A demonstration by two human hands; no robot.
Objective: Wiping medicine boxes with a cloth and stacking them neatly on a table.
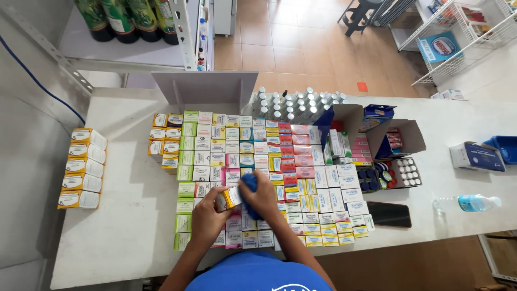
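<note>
Left hand (207,215) clamped on small yellow-and-white cardboard box (229,198), long axis slanting toward counter's far-right corner; right hand (262,196) gripping crumpled blue cloth (250,184), hiding box's right end.

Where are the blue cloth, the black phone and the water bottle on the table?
blue cloth (251,184): head view, on the bunched top above the right hand.
black phone (389,214): head view, middle of its dark face.
water bottle (469,203): head view, on its blue label, bottle lying on its side.
</note>
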